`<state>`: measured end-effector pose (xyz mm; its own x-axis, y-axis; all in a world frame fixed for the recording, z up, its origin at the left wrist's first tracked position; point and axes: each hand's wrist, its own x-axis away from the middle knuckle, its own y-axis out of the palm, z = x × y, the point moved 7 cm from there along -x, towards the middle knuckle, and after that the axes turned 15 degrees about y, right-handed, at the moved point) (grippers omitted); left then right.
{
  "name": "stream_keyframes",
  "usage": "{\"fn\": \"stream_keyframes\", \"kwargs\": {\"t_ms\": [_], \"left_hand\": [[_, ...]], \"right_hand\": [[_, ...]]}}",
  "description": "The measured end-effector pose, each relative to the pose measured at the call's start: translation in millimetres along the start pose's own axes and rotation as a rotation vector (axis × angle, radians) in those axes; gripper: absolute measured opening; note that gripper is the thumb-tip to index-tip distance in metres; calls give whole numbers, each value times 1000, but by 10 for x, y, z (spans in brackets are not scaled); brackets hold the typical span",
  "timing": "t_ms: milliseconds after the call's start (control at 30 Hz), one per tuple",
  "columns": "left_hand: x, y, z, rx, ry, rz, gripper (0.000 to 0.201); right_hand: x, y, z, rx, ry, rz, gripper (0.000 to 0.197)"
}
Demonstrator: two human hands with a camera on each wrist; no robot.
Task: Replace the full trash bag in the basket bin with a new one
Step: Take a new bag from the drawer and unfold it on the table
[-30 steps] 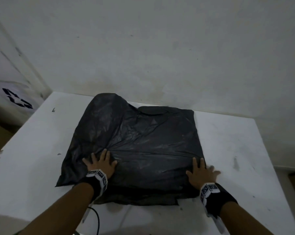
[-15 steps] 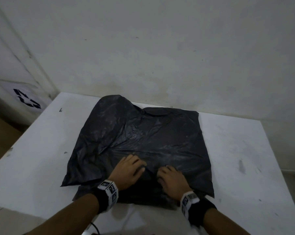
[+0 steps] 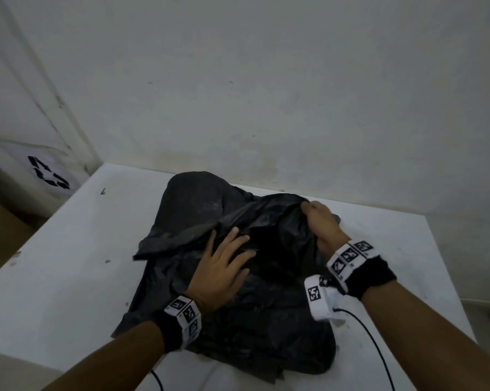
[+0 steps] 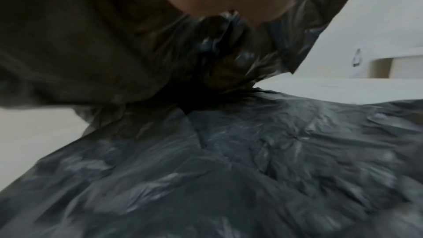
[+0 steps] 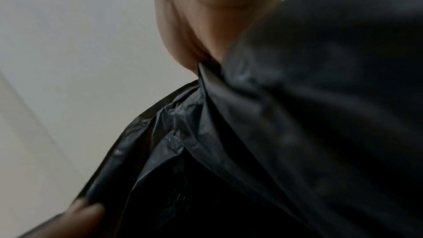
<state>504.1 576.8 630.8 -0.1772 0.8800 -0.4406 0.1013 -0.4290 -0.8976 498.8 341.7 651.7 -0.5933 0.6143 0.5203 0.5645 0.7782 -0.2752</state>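
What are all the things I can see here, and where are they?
Crinkly black plastic trash bag: one, black, lying on the table, partly lifted.
Flat white table: one, white with small dark marks, against the wall.
Recycling-symbol sign: one, dark on white, far left.
Thin black cable: one, black, trailing from the right wrist device.
Left hand: one, fingers spread, pressing on the bag.
Right hand: one, gripping a lifted fold of the bag.
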Motion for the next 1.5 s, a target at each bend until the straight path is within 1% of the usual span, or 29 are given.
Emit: {"fn": "stream_keyframes", "kwargs": {"t_ms": [100, 167, 200, 267, 367, 433, 467, 500, 533, 567, 600, 633, 700, 767, 800, 867, 933, 1000, 1067, 1100, 1167, 1200, 1233, 1267, 1333, 1367, 1400, 1433, 1500], "left_hand": [[79, 173, -115, 17, -26, -128, 36], [228, 387, -168, 49, -37, -293, 43], [331, 508, -176, 78, -64, -401, 48], [557, 734, -198, 125, -154, -592, 62], [1011, 978, -236, 337, -471, -908, 90], [1141, 1004, -265, 320, -516, -987, 114], [1191, 1012, -301, 293, -514, -1014, 119], [1228, 1000, -354, 259, -512, -1046, 115], [1268, 978, -431, 213, -521, -1071, 101], [1297, 948, -517, 174, -535, -1080, 85], [1309, 891, -608, 141, -566, -1089, 75], [1328, 827, -715, 103, -614, -1107, 71], [1342, 661, -913, 3, -722, -1122, 71], [1241, 538, -1037, -37, -789, -1040, 74], [1146, 511, -1050, -25, -786, -962, 73], [912, 527, -965, 31, -738, -799, 64], [696, 636, -767, 115, -675, -690, 57], [531, 804, -496, 221, -628, -667, 61], [444, 975, -247, 304, -593, -703, 71], [440, 1062, -138, 333, -575, -748, 70], [492, 1209, 39, 376, -557, -855, 72], [535, 1255, 100, 378, -551, -902, 76], [575, 1290, 132, 366, -541, -940, 80], [626, 1310, 137, 351, -530, -966, 86], [717, 1293, 87, 313, -496, -994, 105], [759, 1271, 47, 295, -478, -1007, 114], [803, 1252, -9, 285, -475, -1012, 118], [848, 1237, -75, 283, -487, -1011, 113], [924, 1194, -214, 301, -557, -991, 83]], "right_hand": [[-104, -276, -88, -80, 51, 34, 23], [-160, -400, -93, -170, 110, 2, 26], [-146, -442, -119, -241, 142, -5, 32], [-51, -494, -191, -412, 187, -7, 33], [64, -590, -397, -599, 102, 11, 23], [107, -648, -512, -709, 68, 31, 21], [61, -692, -546, -772, 53, 32, 22], [42, -721, -599, -824, 34, 15, 23], [0, -773, -627, -839, 14, 36, 23], [6, -828, -682, -816, -40, 40, 24], [-5, -879, -729, -726, -87, 64, 25], [-41, -946, -735, -688, -107, 84, 24], [-125, -1096, -668, -784, -148, 114, 16], [-280, -1232, -484, -649, -99, 211, 11], [-326, -1272, -380, -532, -52, 263, 24], [-285, -1291, -223, -237, 37, 336, 53], [-257, -1252, -44, 107, 86, 399, 67], [-133, -1157, 57, 508, 11, 512, 84], [-23, -973, 146, 931, -170, 618, 94], [37, -799, 221, 1134, -258, 550, 97], [73, -453, 600, 1524, -355, 289, 97], [97, -367, 826, 1614, -325, 168, 95], [103, -331, 1012, 1637, -263, 95, 93], [69, -333, 1188, 1624, -215, 79, 91], [24, -375, 1423, 1594, -139, 114, 87], [30, -379, 1504, 1612, -124, 129, 81], [39, -360, 1524, 1619, -143, 153, 71], [29, -316, 1530, 1607, -171, 150, 56], [17, -280, 1363, 1446, -307, 226, 28]]}}
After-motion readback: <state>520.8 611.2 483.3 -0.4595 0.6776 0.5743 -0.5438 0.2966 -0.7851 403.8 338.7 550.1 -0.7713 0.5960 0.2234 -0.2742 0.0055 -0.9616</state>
